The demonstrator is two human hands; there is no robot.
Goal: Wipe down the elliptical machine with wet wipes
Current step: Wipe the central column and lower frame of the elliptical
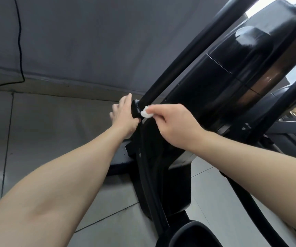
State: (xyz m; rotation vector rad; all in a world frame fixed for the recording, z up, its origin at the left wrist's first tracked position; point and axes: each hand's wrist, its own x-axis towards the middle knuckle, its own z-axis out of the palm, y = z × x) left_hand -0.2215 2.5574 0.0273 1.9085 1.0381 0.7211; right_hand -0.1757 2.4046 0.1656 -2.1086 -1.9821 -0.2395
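Head view: my left hand (124, 114) lies flat against the left side of the black joint block (135, 110) at the lower end of the elliptical machine's (232, 72) slanted black bar (188, 54). The fingers are straight and loosely spread, pointing up and away. The thumb is hidden behind the block, possibly hooked under it, can't tell.

My right hand (172, 125) has its fingers curled and pinches a small balled-up white wet wipe (145, 113) at the fingertips. The wipe is pressed on the right face of the same joint block, just below where the bar enters it. The two hands sit on opposite sides of the block, close but not touching.

The machine fills the right half of the view, with its glossy black housing up and right of the hands and its frame running down between my forearms. At the bottom there's a dark rounded part (193, 234), cut off by the edge.

A grey tiled floor (42, 132) is on the left, with a grey wall (90, 41) behind it. A thin black cable (19, 41) hangs down the wall at far left.
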